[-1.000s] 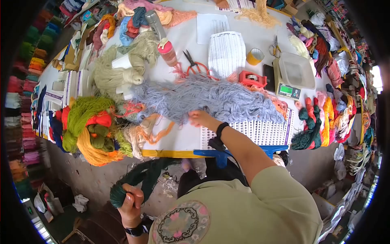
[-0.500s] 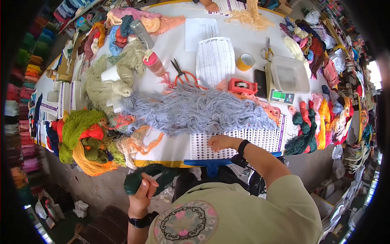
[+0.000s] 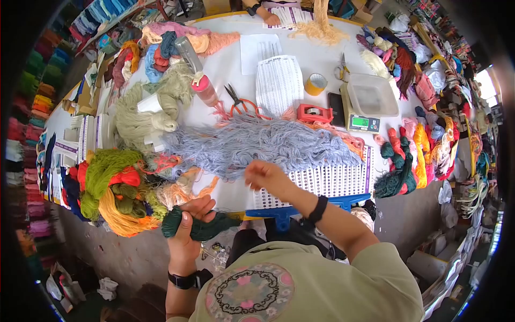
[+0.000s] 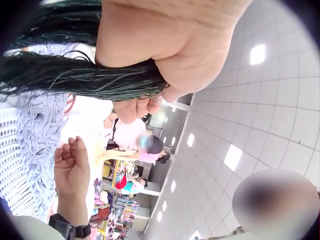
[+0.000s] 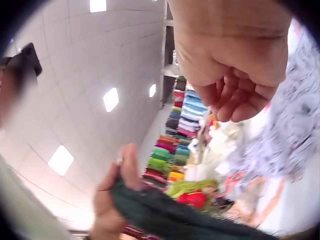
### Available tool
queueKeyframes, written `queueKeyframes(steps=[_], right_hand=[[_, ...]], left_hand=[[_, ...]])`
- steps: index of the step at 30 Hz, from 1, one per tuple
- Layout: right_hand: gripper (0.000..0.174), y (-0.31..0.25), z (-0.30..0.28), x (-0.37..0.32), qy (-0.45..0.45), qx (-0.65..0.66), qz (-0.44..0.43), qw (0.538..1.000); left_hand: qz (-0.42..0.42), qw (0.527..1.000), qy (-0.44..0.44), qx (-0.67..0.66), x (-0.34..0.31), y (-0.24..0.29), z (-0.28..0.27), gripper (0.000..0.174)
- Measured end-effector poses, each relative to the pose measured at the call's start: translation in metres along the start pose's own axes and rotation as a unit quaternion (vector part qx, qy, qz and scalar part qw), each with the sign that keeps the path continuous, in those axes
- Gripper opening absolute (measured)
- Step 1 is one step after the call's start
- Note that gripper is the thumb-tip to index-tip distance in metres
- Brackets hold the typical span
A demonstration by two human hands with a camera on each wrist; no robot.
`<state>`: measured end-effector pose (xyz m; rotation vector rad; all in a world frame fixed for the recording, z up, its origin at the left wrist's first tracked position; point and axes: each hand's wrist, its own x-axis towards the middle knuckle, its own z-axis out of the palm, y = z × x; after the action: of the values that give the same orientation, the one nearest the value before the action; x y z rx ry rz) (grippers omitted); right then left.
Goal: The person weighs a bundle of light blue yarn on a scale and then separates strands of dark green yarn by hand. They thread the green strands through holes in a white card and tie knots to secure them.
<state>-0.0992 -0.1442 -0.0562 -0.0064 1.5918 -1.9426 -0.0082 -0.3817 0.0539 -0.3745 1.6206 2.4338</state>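
My left hand [image 3: 184, 241] grips a dark green skein of yarn [image 3: 214, 227] at the table's front edge, thumb and fingers wrapped round one end. In the left wrist view the green strands [image 4: 85, 80] run off from the fist in two thick bundles. The right hand [image 3: 271, 178] hovers over the front of a heap of grey-blue yarn [image 3: 257, 140], its fingers loosely bent and nothing seen in them. Below that hand, a board with rows of holes [image 3: 327, 185] lies along the table edge, partly under the heap.
Olive, red and yellow skeins [image 3: 115, 188] are piled at the left. Red-handled scissors [image 3: 244, 104], a pink-capped bottle [image 3: 204, 88], a red tape dispenser [image 3: 315, 114] and a digital scale [image 3: 366, 122] stand behind the heap. A blue bracket [image 3: 284, 214] juts from the front edge.
My left hand has risen with the green skein to the table edge. The right hand drew back toward the board, then moved forward and left again.
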Motion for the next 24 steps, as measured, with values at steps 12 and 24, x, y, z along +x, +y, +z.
queueKeyframes(steps=[12,24], right_hand=[[0.014,-0.046,0.145,-0.062,-0.045,-0.06,-0.099,0.992],[0.006,-0.044,0.184,-0.09,0.0,-0.058,-0.193,0.98]], left_hand=[[0.015,0.987,-0.154,0.036,-0.027,0.008,-0.018,0.07],[0.066,0.987,-0.124,0.084,-0.056,0.019,-0.037,0.043]])
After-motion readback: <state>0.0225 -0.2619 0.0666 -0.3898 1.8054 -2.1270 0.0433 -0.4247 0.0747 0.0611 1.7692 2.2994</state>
